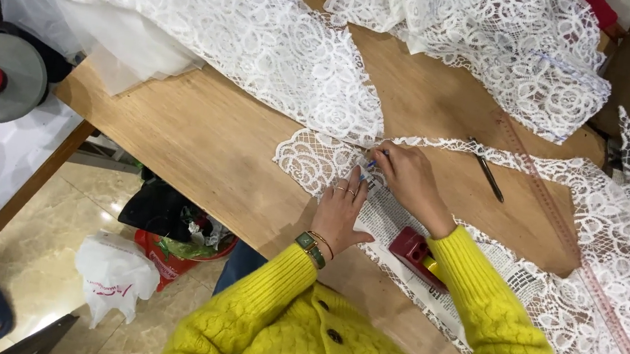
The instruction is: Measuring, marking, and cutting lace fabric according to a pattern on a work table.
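Pressing my left hand (341, 208) flat, fingers spread, on the white lace strip (317, 161) lying mid wooden table (199, 139); my right hand (403, 176) pinches a blue pen (372, 162) beside it. Best held taut, I judge. Table edge just left of the lace; bare wood beyond; black pen (487, 178) right.

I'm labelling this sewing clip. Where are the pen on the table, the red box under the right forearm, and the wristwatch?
pen (487, 178), head view, middle of its dark barrel.
red box (410, 249), head view, its top face left of the yellow sleeve.
wristwatch (309, 246), head view, the green face on the left wrist.
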